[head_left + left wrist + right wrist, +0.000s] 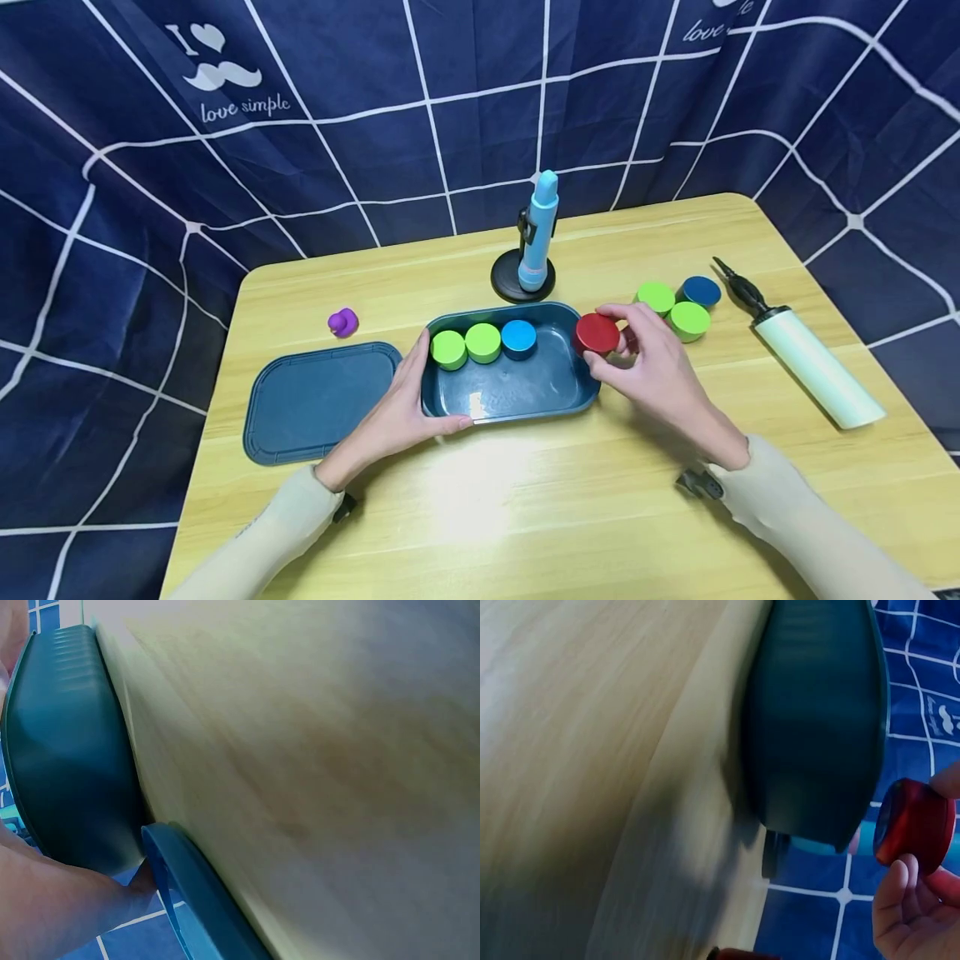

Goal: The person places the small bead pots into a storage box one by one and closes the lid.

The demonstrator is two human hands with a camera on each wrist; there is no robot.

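Cylinder in the right hand looks squat, flat-topped and red.

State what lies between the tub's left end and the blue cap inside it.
A green cap near the left end, then a second green cap next to the blue cap; the head view shows this row inside the tub.

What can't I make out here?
Head view: part of the dark blue disc, behind a green disc.
Left wrist view: inside of the container, hidden by its wall.
Right wrist view: part of the right hand, cut off by the edge.
Right wrist view: the reddish thing, cut off by the bottom edge.
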